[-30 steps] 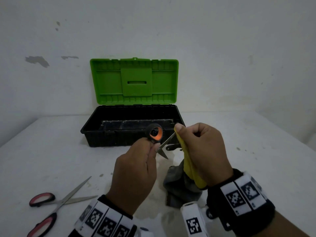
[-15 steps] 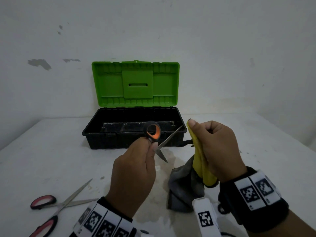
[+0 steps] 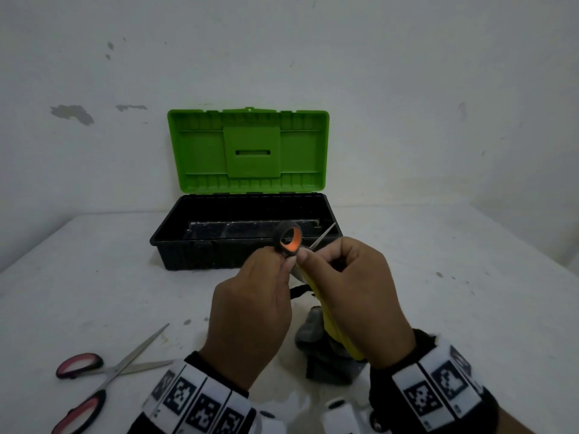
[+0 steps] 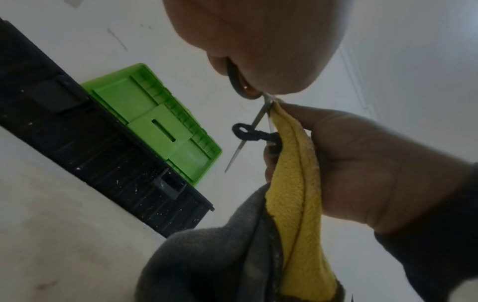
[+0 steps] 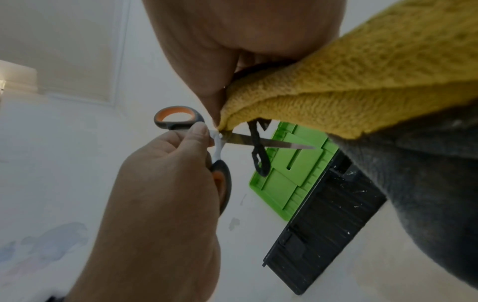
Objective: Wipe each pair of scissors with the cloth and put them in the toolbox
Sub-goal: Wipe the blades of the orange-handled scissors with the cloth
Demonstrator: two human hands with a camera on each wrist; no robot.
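My left hand grips the orange-handled scissors, my right hand pinches the cloth at the pivot — I'd draw it tipward, off the edge.

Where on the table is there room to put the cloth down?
The table is bare right of the toolbox, out to its far edge. Another bare patch lies left of the toolbox, above the red scissors. It is crowded in the middle, where both hands work the orange scissors and cloth.
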